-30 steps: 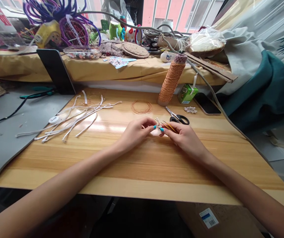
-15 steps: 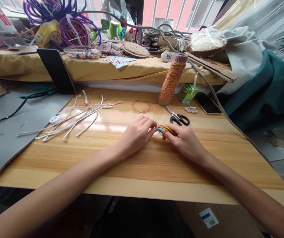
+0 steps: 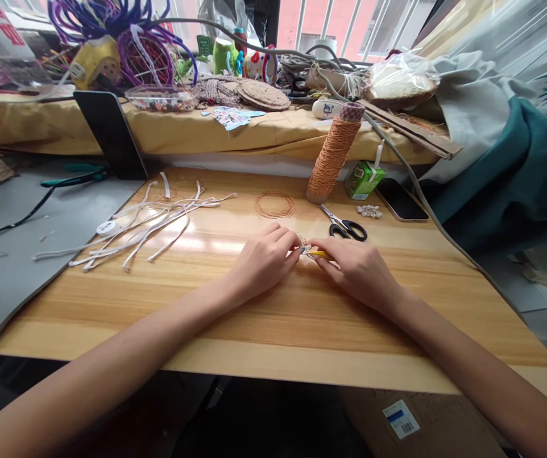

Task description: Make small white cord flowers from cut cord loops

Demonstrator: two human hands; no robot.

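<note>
Left hand [image 3: 264,257]: my fingers pinched together on a small knotted cord piece [image 3: 303,242], low over the wooden table [image 3: 273,318]. Right hand [image 3: 357,267]: closed on a yellow tool [image 3: 320,254] whose tip meets that piece. Scissors [image 3: 346,225] just behind; coil of orange cord [image 3: 274,205] near; white strips [image 3: 149,219] well apart, left.

A small pale knotted piece [image 3: 303,243] with yellow strands [image 3: 320,254] lies low on the table.

arms: bare, no sleeves | nails: turquoise polish | wrists: no watch/rings vis.
</note>
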